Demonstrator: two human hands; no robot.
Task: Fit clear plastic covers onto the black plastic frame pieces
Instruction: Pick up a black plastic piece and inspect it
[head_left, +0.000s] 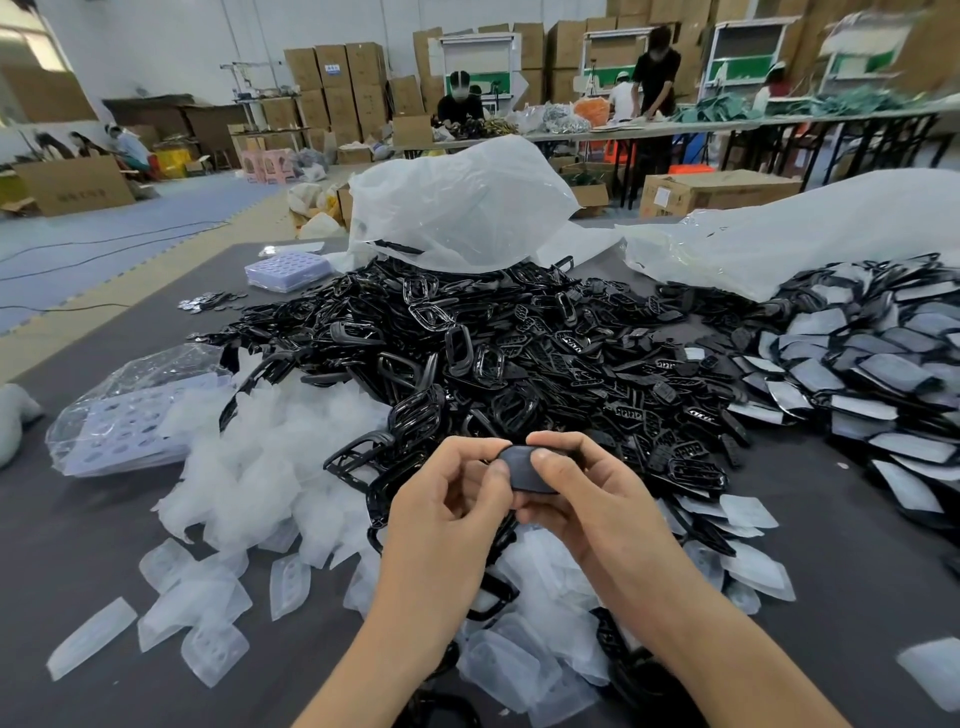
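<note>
Both hands hold one black frame piece (524, 470) above the near middle of the table. My left hand (447, 499) pinches its left end with thumb and curled fingers. My right hand (582, 488) grips its right side, thumb pressing on top. Whether a clear cover lies on the piece I cannot tell. A large heap of loose black frame pieces (467, 353) lies just beyond the hands. Clear plastic covers (260, 457) are piled to the left and scattered near the front (208, 613).
A stack of frames with covers on them (872, 374) fills the right side. Clear plastic bags (457, 208) lie at the back of the dark table (78, 545). A bagged white tray (119, 421) sits at left. People work at tables far behind.
</note>
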